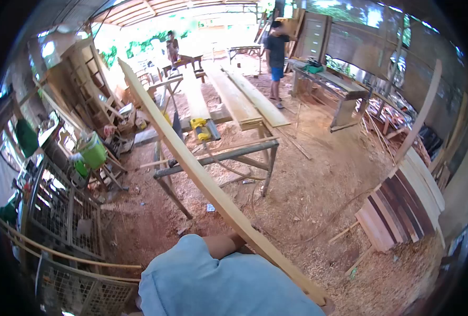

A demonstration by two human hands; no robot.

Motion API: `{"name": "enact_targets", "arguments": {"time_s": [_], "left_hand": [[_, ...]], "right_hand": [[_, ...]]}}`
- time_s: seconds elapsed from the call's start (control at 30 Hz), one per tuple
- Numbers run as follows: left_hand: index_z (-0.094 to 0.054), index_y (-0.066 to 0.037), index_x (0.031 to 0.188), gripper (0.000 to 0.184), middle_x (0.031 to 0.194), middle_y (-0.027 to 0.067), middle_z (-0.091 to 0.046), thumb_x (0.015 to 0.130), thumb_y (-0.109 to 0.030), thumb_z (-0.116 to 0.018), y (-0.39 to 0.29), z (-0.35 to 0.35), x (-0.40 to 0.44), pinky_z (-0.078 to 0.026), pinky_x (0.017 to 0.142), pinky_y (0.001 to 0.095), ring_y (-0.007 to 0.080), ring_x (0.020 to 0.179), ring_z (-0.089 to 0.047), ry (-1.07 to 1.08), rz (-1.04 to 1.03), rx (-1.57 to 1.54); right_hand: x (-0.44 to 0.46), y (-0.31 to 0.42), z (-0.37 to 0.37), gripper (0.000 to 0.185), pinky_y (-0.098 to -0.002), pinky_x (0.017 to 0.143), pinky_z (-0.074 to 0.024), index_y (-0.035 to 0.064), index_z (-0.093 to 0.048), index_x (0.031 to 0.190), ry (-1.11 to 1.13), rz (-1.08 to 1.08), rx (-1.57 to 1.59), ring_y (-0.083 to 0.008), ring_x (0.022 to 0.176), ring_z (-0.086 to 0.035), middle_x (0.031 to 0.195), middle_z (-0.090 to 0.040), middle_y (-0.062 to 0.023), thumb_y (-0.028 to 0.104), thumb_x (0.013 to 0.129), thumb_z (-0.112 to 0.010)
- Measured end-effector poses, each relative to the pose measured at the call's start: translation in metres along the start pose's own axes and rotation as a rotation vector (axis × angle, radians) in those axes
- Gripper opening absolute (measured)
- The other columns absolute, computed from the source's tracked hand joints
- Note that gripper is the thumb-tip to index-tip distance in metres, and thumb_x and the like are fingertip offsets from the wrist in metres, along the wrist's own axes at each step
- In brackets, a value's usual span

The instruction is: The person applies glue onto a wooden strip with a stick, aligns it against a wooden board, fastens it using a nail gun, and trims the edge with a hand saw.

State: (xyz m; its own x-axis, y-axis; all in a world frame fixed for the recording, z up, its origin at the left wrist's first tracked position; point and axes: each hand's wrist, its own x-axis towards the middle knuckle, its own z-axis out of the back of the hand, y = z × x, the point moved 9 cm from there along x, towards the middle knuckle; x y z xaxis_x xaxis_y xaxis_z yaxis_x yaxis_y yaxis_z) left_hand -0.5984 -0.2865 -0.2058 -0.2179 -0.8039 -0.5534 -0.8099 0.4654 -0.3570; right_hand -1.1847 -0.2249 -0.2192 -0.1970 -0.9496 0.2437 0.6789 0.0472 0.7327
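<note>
A long, pale wooden plank [207,181] slants across the view, from the upper left down to the lower right in front of my body. My left hand [239,241] grips it from beneath around its lower half, mostly hidden by the wood, with the forearm coming out of a light blue sleeve. At the plank's near end, a small part of my right hand [327,305] shows wrapped against the edge; the rest is out of sight. Beyond the plank stands a wooden trestle [223,158], with a yellow power planer [201,129] on a board behind it.
Long boards [234,97] lie across the supports ahead. One person [276,52] stands at the back; another person [172,47] is farther left. A stack of dark and pale boards [397,208] rests at right. A green container [93,151] stands left. Cords cross the shavings-covered floor.
</note>
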Motion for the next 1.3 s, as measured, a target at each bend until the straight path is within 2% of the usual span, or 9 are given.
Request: {"name": "enact_targets", "arguments": {"time_s": [0.17, 0.23, 0.3, 0.33, 0.43, 0.9, 1.03, 1.2, 1.3], "left_hand": [[-0.063, -0.014, 0.103, 0.06, 0.096, 0.0125, -0.065, 0.089, -0.066, -0.036, 0.003, 0.074, -0.03, -0.053, 0.078, 0.0522, 0.0347, 0.088, -0.063, 0.03, -0.023, -0.198], [-0.063, -0.014, 0.104, 0.06, 0.096, 0.0128, -0.065, 0.09, -0.065, -0.036, 0.015, 0.118, -0.049, -0.054, 0.079, 0.0523, 0.0351, 0.088, -0.063, 0.055, -0.036, -0.389], [-0.063, -0.014, 0.104, 0.06, 0.096, 0.0131, -0.065, 0.09, -0.065, -0.036, 0.026, 0.153, -0.071, -0.054, 0.079, 0.0525, 0.0354, 0.088, -0.063, 0.11, -0.033, -0.64], [-0.06, -0.013, 0.092, 0.062, 0.087, 0.0159, -0.064, 0.088, -0.071, -0.036, 0.003, 0.135, -0.108, -0.053, 0.073, 0.0576, 0.0401, 0.079, -0.062, -0.173, -0.184, -0.071], [-0.054, -0.012, 0.082, 0.065, 0.074, 0.0179, -0.059, 0.087, -0.074, -0.035, -0.007, 0.146, -0.13, -0.051, 0.068, 0.0624, 0.0428, 0.069, -0.059, -0.328, -0.135, -0.708], [-0.061, -0.016, 0.096, 0.056, 0.077, 0.0108, -0.059, 0.088, -0.067, -0.038, -0.073, 0.141, -0.205, -0.05, 0.066, 0.055, 0.0334, 0.073, -0.06, -0.326, -0.275, -0.517], [-0.063, -0.013, 0.118, 0.061, 0.121, 0.0143, -0.063, 0.089, -0.061, -0.038, -0.066, 0.141, -0.25, -0.042, 0.104, 0.0555, 0.0345, 0.114, -0.057, -0.422, -0.219, -0.437], [-0.051, -0.007, 0.138, 0.073, 0.14, 0.0155, -0.053, 0.097, -0.062, -0.027, -0.066, 0.158, -0.322, -0.039, 0.108, 0.0546, 0.0364, 0.127, -0.051, -0.928, -0.302, -0.338], [-0.05, -0.005, 0.138, 0.072, 0.136, 0.0179, -0.055, 0.097, -0.062, -0.033, -0.084, 0.177, -0.314, -0.044, 0.103, 0.0541, 0.0369, 0.119, -0.057, -0.686, -0.392, -0.433]], "right_hand": [[0.041, 0.196, 0.056, 0.006, -0.0364, 0.067, -0.0456, -0.0008, -0.064, 0.083, 0.226, 0.196, -0.241, -0.0192, 0.074, -0.051, 0.078, -0.057, -0.0075, 0.005, 0.082, -0.067], [-0.124, 0.021, 0.043, 0.036, -0.0466, 0.087, -0.0484, 0.005, -0.069, 0.095, 0.039, -1.173, 0.802, -0.0369, 0.091, -0.063, 0.092, -0.066, -0.0134, 0.019, 0.063, -0.077], [-0.125, 0.131, 0.068, 0.038, -0.0456, 0.078, -0.0475, 0.005, -0.069, 0.102, 0.6, -0.256, -0.281, -0.0338, 0.084, -0.062, 0.092, -0.067, -0.0145, 0.022, 0.069, -0.077], [-0.123, 0.254, 0.083, 0.038, -0.045, 0.074, -0.0471, 0.005, -0.069, 0.105, 0.501, 0.146, -0.665, -0.0322, 0.081, -0.061, 0.092, -0.067, -0.0151, 0.023, 0.072, -0.077], [-0.168, 0.302, 0.088, 0.039, -0.0474, 0.077, -0.0517, 0.0044, -0.068, 0.109, 0.417, 0.152, -0.585, -0.0303, 0.083, -0.064, 0.089, -0.069, -0.012, 0.035, 0.086, -0.067], [-0.21, 0.317, 0.161, 0.043, -0.0486, 0.083, -0.0512, 0.0034, -0.066, 0.114, 0.196, -0.357, -0.221, -0.0329, 0.089, -0.064, 0.099, -0.068, -0.0146, 0.037, 0.087, -0.063], [-0.248, 0.285, 0.152, 0.045, -0.049, 0.085, -0.051, 0.0032, -0.065, 0.116, 0.166, -0.543, 0.066, -0.0336, 0.091, -0.064, 0.101, -0.067, -0.0153, 0.038, 0.087, -0.062], [-0.29, 0.263, 0.089, 0.046, -0.0494, 0.087, -0.0508, 0.0028, -0.064, 0.117, 0.149, -0.781, 0.527, -0.0345, 0.094, -0.064, 0.105, -0.067, -0.0162, 0.039, 0.088, -0.061], [-0.311, 0.268, 0.056, 0.047, -0.0497, 0.088, -0.0507, 0.0026, -0.064, 0.118, 0.148, -0.901, 0.737, -0.0351, 0.095, -0.064, 0.107, -0.067, -0.0167, 0.039, 0.088, -0.06]]}}
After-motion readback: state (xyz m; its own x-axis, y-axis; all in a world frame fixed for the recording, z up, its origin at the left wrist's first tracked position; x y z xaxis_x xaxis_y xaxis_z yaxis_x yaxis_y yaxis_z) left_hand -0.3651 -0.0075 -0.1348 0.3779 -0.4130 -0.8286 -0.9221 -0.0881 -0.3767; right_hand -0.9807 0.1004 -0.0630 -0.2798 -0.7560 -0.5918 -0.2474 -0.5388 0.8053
